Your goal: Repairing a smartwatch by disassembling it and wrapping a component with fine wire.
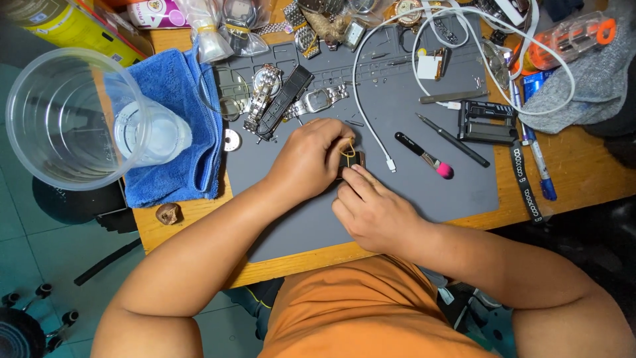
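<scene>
On the grey work mat (pixel 411 192), mid-bench: left hand (pixel 306 161) pinches a small dark watch part (pixel 351 161) with a yellow loop; right hand (pixel 372 211) steadies it with fingertips. Looks like fine fitting work. Next move needs a steady grip, light pressure.

The person is wearing an orange shirt (pixel 371 311), its plain fabric creasing in soft folds below the hands. Both forearms are showing bare up past the elbows, with no sleeve reaching them. The left hand (pixel 308 159) and the right hand (pixel 371 212) are going gloveless, wearing no rings or wristbands.
</scene>
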